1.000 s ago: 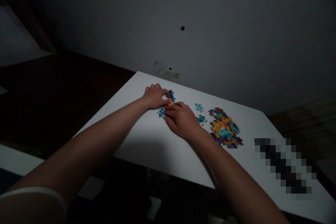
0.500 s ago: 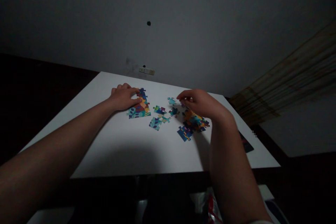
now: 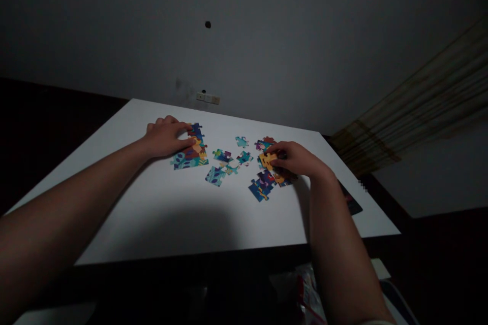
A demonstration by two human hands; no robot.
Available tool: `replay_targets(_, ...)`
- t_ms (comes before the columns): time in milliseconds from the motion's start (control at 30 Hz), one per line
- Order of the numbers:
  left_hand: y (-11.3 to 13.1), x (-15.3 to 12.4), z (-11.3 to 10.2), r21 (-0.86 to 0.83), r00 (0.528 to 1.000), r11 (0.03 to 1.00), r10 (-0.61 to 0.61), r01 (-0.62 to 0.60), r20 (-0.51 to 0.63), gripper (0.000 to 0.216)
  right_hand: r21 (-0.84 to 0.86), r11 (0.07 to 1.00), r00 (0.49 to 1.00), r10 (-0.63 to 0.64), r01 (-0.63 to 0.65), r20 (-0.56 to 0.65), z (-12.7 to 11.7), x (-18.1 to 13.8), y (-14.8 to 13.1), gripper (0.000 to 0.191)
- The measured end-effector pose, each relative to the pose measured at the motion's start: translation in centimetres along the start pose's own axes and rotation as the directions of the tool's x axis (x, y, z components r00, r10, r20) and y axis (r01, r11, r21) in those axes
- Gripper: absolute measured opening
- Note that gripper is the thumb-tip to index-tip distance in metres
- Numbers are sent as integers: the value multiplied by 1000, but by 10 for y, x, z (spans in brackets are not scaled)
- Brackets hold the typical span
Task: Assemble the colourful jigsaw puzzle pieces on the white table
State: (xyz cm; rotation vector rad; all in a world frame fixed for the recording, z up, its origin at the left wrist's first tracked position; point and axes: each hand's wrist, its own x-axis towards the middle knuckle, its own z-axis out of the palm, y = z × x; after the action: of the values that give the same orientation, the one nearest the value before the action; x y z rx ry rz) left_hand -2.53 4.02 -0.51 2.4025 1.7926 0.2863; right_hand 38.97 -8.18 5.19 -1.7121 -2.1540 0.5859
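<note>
Left hand (image 3: 165, 137) first: you've got it open and nearly flat, fingertips resting on the joined jigsaw section (image 3: 192, 158), and it doesn't look like it's gripping anything. Your right hand (image 3: 295, 158) is curled loosely over an orange puzzle piece (image 3: 268, 160), but honestly I can't tell if you're pinching it or just touching it.

Right below that hand is a messy clump of blue and purple pieces (image 3: 262, 186), with more poking out above your fingers. Between your hands, toward the middle of the frame, you've got a scatter of loose teal pieces (image 3: 241, 141).

Progress-wise, that one section left of center is joined up, with a narrow bit sticking up toward the top of the frame. Everything else looks loose or only roughly piled, though your right hand hides part of the pile.

All this sits on a white table (image 3: 114, 203). There's a dark card (image 3: 351, 204) at its right edge and a red-and-white packet (image 3: 305, 294) at the bottom of the frame. No writing I can read anywhere, sorry.
</note>
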Motion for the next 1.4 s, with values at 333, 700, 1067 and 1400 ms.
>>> replay_targets(333,-1,1,0,32,1000,999,-1,0,1,75,364,931,960,85,19,-267,12,6,-1,27)
replay_targets(700,1,-3,-1,-14,1000,1000,15,-15,4,75,270,944,970,-139,190,-199,51,17,-47,12)
replay_targets(1067,3,-5,-1,-43,1000,999,20,-21,-4,70,459,884,978,-165,88,131,43,8,-50,52)
replay_targets(1400,2,-5,0,-34,1000,999,30,-30,-10,71,258,951,985,-161,172,-64,67,24,-48,23)
